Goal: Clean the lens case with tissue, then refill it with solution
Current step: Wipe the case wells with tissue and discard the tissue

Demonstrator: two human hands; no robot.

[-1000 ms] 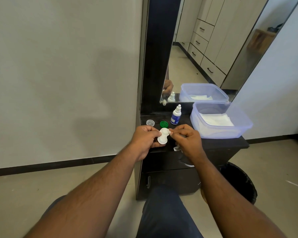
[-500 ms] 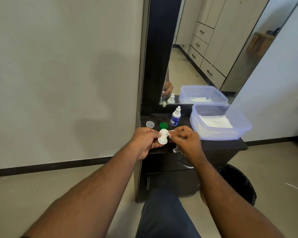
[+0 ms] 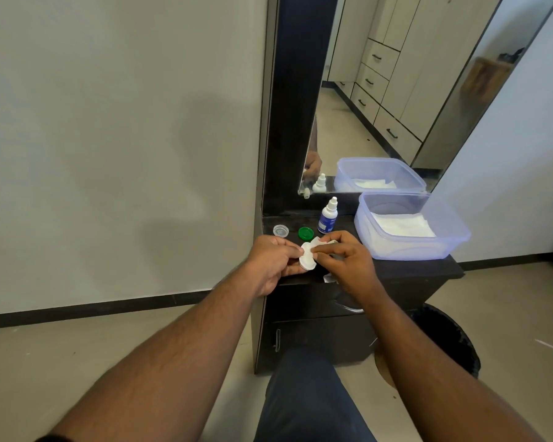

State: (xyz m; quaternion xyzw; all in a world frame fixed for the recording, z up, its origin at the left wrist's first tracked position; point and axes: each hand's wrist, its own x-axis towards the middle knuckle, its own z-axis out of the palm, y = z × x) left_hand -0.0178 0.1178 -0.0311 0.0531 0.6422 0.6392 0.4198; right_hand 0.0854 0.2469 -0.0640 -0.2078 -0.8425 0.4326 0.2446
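Note:
My left hand (image 3: 273, 260) pinches the white lens case (image 3: 307, 260) by its left side, above the front of the dark cabinet top (image 3: 406, 267). My right hand (image 3: 344, 260) presses a small piece of white tissue (image 3: 316, 245) into the case's far well. A loose tissue end (image 3: 331, 278) hangs below the right palm. Two caps lie behind the hands: a clear one (image 3: 281, 231) and a green one (image 3: 306, 232). The white solution bottle (image 3: 328, 216) with a blue label stands upright behind them, capped.
A translucent blue plastic box (image 3: 454, 240) with folded white tissues sits on the right of the cabinet top. A mirror (image 3: 396, 90) stands behind. A black bin (image 3: 450, 339) is on the floor at the right. My knee (image 3: 304, 387) is just before the cabinet door.
The right fingers have shifted slightly on the case, working the tissue around in the far well. The left hand keeps its hold; the view has drifted a little.

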